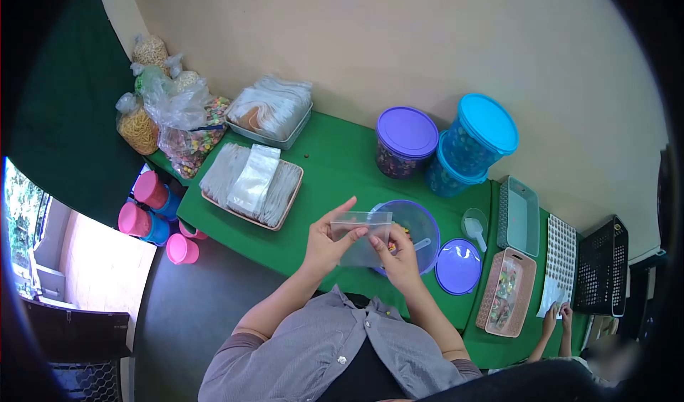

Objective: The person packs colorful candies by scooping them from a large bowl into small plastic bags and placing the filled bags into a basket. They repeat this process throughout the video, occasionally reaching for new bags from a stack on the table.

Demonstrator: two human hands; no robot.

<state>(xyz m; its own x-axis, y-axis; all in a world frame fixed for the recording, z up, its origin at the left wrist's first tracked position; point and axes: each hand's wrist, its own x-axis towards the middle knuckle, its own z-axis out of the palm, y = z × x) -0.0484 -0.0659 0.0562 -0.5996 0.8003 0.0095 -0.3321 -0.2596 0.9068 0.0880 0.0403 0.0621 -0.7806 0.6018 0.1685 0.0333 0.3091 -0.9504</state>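
Note:
Between my two hands is a small clear plastic bag (349, 254), held up over the front edge of the green table. My left hand (326, 239) grips its left side, thumb on the front and index finger stretched upward. My right hand (396, 258) pinches the bag's right side with the thumb. Just behind my right hand stands a purple tub (430, 225), with small colourful pieces and a pale scoop (422, 244) in it. My right hand hides part of the tub. The tub's round purple lid (458, 267) lies to the right.
Left on the table (335, 145) are baskets of stacked clear bags (255, 181) and white packets (274, 106). Lidded tubs (406, 135) stand at the back. A clear scoop (474, 225), a pink basket (524, 299) and another person's hands (559, 311) at a sticker sheet are right.

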